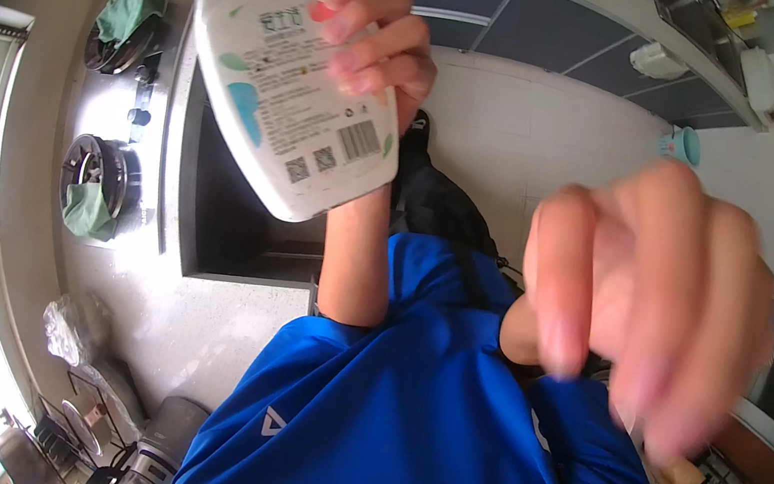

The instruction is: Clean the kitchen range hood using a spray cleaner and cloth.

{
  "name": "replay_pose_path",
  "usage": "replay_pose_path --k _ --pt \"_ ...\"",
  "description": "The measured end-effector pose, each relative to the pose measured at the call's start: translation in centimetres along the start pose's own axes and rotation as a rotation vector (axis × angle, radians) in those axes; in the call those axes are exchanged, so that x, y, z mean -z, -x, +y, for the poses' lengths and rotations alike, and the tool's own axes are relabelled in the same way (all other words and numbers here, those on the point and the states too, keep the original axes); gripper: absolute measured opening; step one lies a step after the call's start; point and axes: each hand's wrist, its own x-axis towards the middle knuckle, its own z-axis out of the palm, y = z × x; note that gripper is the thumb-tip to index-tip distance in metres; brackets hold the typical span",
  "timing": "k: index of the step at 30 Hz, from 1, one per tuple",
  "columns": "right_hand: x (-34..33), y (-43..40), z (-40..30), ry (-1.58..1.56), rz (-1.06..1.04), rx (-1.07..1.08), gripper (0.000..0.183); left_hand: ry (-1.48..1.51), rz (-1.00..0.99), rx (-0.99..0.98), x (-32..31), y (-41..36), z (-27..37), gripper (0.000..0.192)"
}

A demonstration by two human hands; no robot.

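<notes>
My left hand (380,43) holds a white flat-sided plastic bottle (301,114) high in front of me, tilted. Its fingers wrap the right edge, close to a small red patch. The bottle's printed back label faces the camera, with leaf shapes and codes on it. The bottle's top runs out at the upper edge of the picture. On the right, close to the camera and blurred by motion, my right hand (643,305) hangs with loosely bent fingers apart and nothing visible in them.
To the left, a gas cooktop (145,188) carries two burners, a green cloth (131,11) on the far one and another green cloth (88,210) on the near one. A dark opening (246,220) lies beside the cooktop. Dark cabinets (543,23) line the far side. A turquoise bin (683,144) stands by the wall.
</notes>
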Motion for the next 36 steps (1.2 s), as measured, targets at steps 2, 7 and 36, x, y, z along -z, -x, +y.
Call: replay_pose_path --k 2,7,36 --pt "0.8 1.4 1.8 -0.045 0.140 0.205 0.034 0.055 0.003 -0.007 0.5 -0.8 -0.6 0.007" --pt "3.9 3.5 3.3 0.131 0.221 0.214 0.042 0.042 0.108 -0.082 -0.3 -0.3 -1.3 0.006" --pt "9.2 6.9 7.9 0.231 0.664 -0.022 0.027 0.014 0.159 -0.086 2.4 1.3 -0.3 0.008"
